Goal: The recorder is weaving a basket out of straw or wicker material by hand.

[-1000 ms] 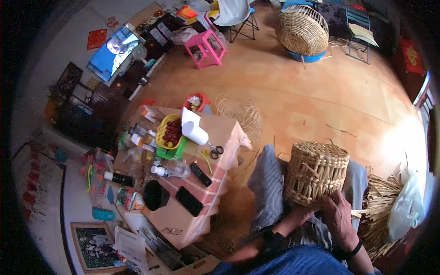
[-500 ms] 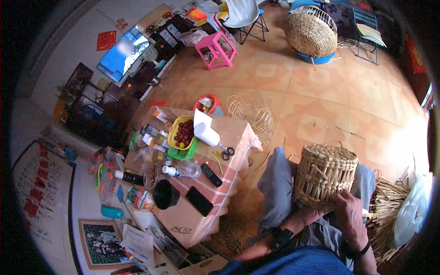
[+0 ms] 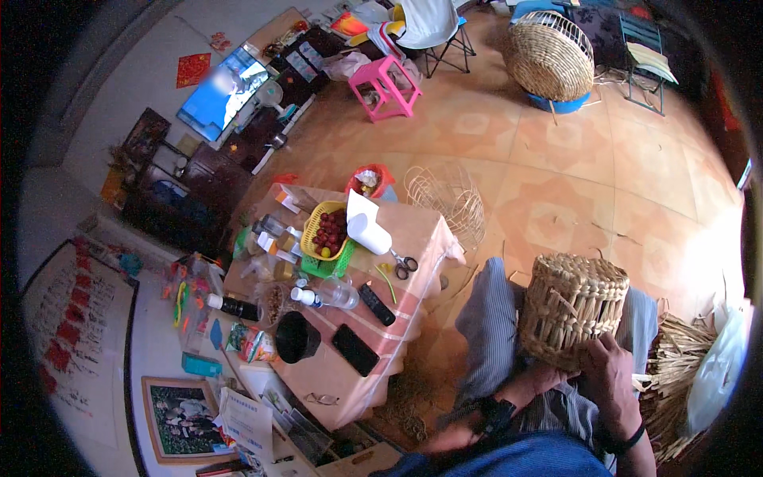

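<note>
A small woven straw basket (image 3: pixel 574 306) rests on my lap, its flat woven end turned up and away from me. Thick twisted bands run round it, with upright strands between them. My left hand (image 3: pixel 554 377) is at the basket's near lower edge and grips it there; its fingers are largely hidden. Against the same edge, just to the right, my right hand (image 3: pixel 610 372) has its fingers bent and pressed together on the weave. Any single strand between those fingers is too small to make out. Striped grey cloth (image 3: pixel 486 322) covers my lap under the basket.
To my right lie a bundle of dry straw (image 3: pixel 675 358) and a pale plastic bag (image 3: pixel 719 374). A cloth-covered table (image 3: pixel 405 318) on the left bears scissors (image 3: pixel 404 267), a phone (image 3: pixel 355 350) and a fruit basket (image 3: pixel 308 230). A pink stool (image 3: pixel 387 87) and a large woven basket (image 3: pixel 548 63) stand farther off.
The whole view has shifted slightly, so everything sits a little farther right. My right hand's fingers have moved slightly at the basket's edge; both hands stay on it.
</note>
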A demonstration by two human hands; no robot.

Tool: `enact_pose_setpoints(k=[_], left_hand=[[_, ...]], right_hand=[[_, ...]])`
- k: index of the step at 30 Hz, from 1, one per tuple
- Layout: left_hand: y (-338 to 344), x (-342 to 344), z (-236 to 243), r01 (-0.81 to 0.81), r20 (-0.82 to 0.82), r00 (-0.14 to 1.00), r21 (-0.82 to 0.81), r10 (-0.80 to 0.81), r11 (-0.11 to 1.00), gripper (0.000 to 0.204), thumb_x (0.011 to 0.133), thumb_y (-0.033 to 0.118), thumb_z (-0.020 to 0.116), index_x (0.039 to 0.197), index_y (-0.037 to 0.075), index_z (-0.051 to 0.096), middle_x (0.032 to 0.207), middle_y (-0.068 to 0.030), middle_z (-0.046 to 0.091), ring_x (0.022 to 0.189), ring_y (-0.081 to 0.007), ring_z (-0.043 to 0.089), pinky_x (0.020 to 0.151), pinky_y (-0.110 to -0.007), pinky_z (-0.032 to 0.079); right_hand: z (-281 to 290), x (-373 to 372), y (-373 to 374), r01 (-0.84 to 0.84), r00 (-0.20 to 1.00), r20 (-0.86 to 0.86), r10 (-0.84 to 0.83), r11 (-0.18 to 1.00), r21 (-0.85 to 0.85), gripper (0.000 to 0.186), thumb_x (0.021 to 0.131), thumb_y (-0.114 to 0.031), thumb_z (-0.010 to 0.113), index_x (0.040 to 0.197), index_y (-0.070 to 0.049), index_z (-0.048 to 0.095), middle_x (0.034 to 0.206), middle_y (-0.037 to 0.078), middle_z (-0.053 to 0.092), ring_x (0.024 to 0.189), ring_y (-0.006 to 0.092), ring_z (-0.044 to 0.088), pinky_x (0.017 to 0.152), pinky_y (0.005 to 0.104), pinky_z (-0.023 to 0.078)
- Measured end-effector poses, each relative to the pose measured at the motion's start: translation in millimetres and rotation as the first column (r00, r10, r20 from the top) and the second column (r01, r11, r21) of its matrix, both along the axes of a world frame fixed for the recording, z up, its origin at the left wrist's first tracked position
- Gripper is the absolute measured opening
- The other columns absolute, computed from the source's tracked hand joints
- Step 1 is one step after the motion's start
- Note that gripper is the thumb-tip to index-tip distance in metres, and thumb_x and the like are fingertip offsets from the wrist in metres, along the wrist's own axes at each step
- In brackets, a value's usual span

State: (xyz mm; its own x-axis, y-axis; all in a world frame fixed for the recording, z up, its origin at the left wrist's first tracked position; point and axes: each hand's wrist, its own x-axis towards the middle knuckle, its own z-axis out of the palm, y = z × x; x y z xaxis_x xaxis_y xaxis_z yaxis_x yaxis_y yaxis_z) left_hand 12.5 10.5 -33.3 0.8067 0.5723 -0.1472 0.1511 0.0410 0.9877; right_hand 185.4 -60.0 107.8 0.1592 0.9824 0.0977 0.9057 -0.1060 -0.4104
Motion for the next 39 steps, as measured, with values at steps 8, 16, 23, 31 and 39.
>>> enact_pose_setpoints(k=[8, 16, 23, 31, 39], left_hand=[[7, 2, 26, -0.099, -0.062, 0.991, 0.211, 0.115, 0.972, 0.053, 0.105, 0.037, 0.069, 0.148, 0.007, 0.061, 0.149, -0.0142, 0.066, 0.133, -0.0272, 0.064, 0.113, -0.050, 0.052], [2, 11, -67, 0.008, 0.114, 0.993, -0.287, 0.026, 0.958, 0.073, 0.109, 0.037, 0.065, 0.167, 0.009, 0.032, 0.171, -0.0133, 0.039, 0.158, -0.0293, 0.035, 0.134, -0.046, 0.026], [-2, 14, -63, -0.334, 0.114, 0.941, 0.175, 0.317, 0.926, 0.070, 0.104, 0.028, 0.069, 0.163, 0.006, 0.038, 0.163, -0.0152, 0.048, 0.152, -0.0310, 0.043, 0.130, -0.052, 0.031], [5, 7, -24, -0.095, -0.150, 0.959, 0.629, 0.240, 0.772, 0.065, 0.108, 0.035, 0.063, 0.163, 0.007, 0.042, 0.169, -0.0157, 0.043, 0.158, -0.0337, 0.034, 0.134, -0.052, 0.022], [2, 2, -18, 0.132, -0.246, 0.963, 0.077, -0.109, 0.988, 0.057, 0.113, 0.034, 0.054, 0.163, 0.010, 0.044, 0.171, -0.0159, 0.042, 0.158, -0.0345, 0.036, 0.135, -0.050, 0.024]], right_hand=[[-77, 16, -14, 0.106, 0.993, -0.041, -0.106, 0.994, 0.000, 0.018, 0.079, -0.017, 0.081, 0.089, -0.010, 0.068, 0.085, 0.012, 0.064, 0.077, 0.0377, 0.069, 0.062, 0.0490, 0.054], [-12, 9, -3, -0.060, 0.998, 0.024, 0.063, 0.993, -0.105, 0.018, 0.092, -0.014, 0.071, 0.110, -0.013, 0.070, 0.100, 0.013, 0.070, 0.077, 0.0330, 0.072, 0.063, 0.0460, 0.057], [-14, 1, 2, -0.031, 0.999, 0.018, 0.031, 0.999, -0.038, 0.012, 0.093, -0.016, 0.072, 0.097, -0.009, 0.063, 0.088, 0.014, 0.062, 0.075, 0.0371, 0.068, 0.062, 0.0481, 0.054], [6, -8, 14, -0.020, 0.997, -0.077, 0.020, 1.000, -0.009, 0.018, 0.094, -0.021, 0.072, 0.090, -0.007, 0.061, 0.083, 0.015, 0.061, 0.073, 0.0403, 0.067, 0.062, 0.0495, 0.052], [30, -12, -4, -0.050, 0.993, -0.109, 0.047, 0.998, -0.026, 0.017, 0.086, -0.014, 0.079, 0.099, -0.008, 0.070, 0.085, 0.013, 0.068, 0.073, 0.0380, 0.072, 0.062, 0.0479, 0.056]])
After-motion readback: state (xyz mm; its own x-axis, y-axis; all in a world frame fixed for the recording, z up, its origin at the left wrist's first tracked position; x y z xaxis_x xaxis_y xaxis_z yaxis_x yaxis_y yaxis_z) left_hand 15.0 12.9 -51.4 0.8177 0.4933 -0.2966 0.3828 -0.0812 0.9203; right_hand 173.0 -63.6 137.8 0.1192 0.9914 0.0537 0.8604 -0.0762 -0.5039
